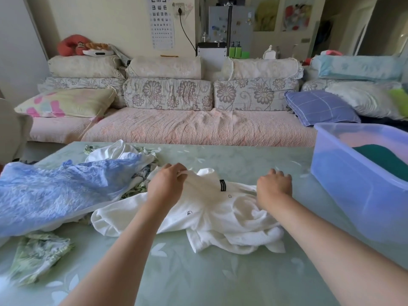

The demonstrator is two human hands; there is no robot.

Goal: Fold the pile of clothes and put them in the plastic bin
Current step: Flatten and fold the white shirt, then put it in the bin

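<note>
white knit button shirt (212,210) lies rumpled on the pale green surface (198,281), near the translucent blue plastic bin (353,191) | left hand (167,184) pinches collar edge, right hand (274,186) grips other shoulder | risk imo: bunched hem gets folded in lumpy

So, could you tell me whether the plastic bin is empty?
No, a dark green garment lies inside the plastic bin.

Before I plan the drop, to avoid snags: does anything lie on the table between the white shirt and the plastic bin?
Nothing visible does. Only bare table lies between the white shirt and the plastic bin, which stands open-topped to its right.
</note>
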